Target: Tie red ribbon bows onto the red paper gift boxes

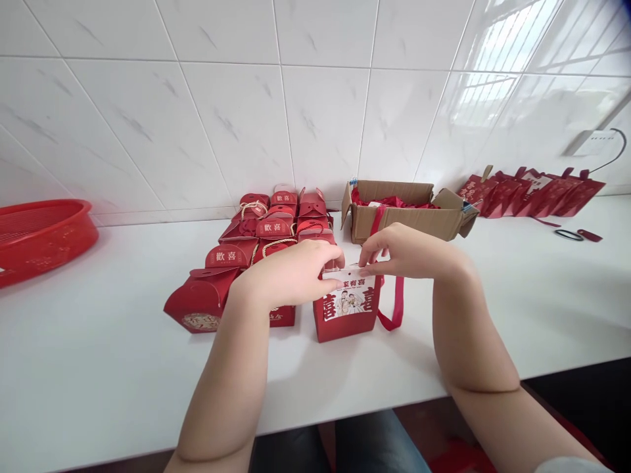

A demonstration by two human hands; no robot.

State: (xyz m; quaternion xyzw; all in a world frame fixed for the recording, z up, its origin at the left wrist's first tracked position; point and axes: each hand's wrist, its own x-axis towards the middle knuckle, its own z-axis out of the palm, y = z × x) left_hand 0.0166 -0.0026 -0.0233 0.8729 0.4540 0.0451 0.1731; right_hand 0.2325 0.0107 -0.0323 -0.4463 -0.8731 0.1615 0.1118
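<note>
A red gift box (345, 328) with a white printed front panel stands upright on the white table. My left hand (300, 269) grips its top left edge, thumb against the front panel and fingers behind. At the top right corner my right hand (401, 253) pinches the box between thumb and fingers. A red ribbon (398, 305) runs beside the box on the right, looping down to the table; its upper part passes behind my right hand. The back of the box is hidden from me.
Several finished-looking red boxes (227, 256), some with cord handles, are packed together behind my left arm. A cardboard carton (409, 222) holds red material at the back. Further right lie several flat red bags (527, 194) and a black loop (568, 234). A red basket (49, 243) sits far left.
</note>
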